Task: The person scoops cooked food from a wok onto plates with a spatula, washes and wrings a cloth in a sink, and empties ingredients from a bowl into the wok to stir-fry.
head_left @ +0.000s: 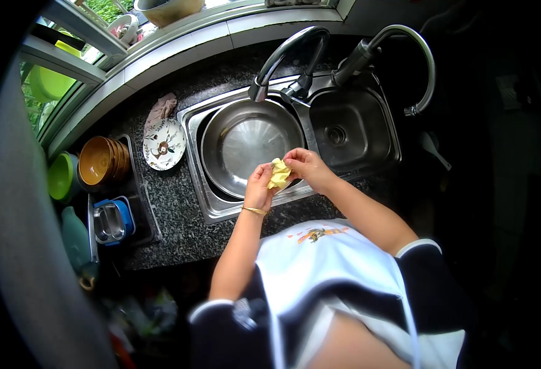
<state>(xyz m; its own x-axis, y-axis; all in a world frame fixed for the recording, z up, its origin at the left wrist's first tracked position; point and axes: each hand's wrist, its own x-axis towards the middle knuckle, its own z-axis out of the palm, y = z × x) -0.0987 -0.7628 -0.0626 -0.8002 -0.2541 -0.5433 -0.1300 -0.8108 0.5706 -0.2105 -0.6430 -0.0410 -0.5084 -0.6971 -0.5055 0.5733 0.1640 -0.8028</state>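
A crumpled pale yellow piece (279, 174), whose material I cannot make out, is pinched between both hands. My left hand (259, 186), with a gold bracelet at the wrist, has its fingers closed on the left side of it. From the right, my right hand (308, 167) grips its upper edge with the fingertips. Both hands are over the front rim of a large round steel basin (218, 150), which sits in the left bowl of the steel sink (212, 212). The bottom of the basin looks shiny.
Two curved faucets (283, 52) rise behind the sink. A patterned plate (164, 144) and a pinkish cloth (161, 112) lie to its left. Farther left, a rack holds brown bowls (95, 161) and a blue-rimmed steel container (109, 221). A white spoon (433, 149) lies at the right.
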